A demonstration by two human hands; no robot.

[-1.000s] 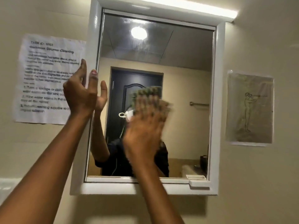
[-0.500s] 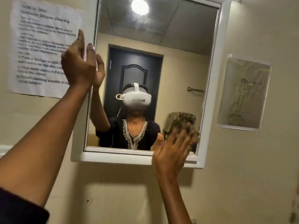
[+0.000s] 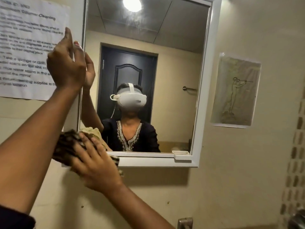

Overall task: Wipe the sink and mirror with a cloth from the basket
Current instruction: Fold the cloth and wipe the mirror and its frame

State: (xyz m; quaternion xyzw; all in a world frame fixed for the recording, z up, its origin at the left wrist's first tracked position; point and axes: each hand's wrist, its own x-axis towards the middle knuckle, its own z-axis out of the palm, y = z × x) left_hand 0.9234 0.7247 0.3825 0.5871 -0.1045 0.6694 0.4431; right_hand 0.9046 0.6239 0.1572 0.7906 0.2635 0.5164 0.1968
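A white-framed mirror hangs on the beige wall in front of me. My right hand presses a brown and tan patterned cloth flat against the mirror's lower left corner, fingers spread over it. My left hand rests against the left edge of the frame, fingers upright, holding nothing. The glass reflects a person in a dark top wearing a white headset. Neither the sink nor the basket is in view.
A printed instruction sheet is taped to the wall left of the mirror. A line drawing hangs on the right. A metal fitting shows at the bottom edge, and a strip of small tiles runs down the far right.
My right hand has swept the cloth from the mirror's middle down to its lower right, then across to the lower left corner. My left hand stays on the frame's left edge.
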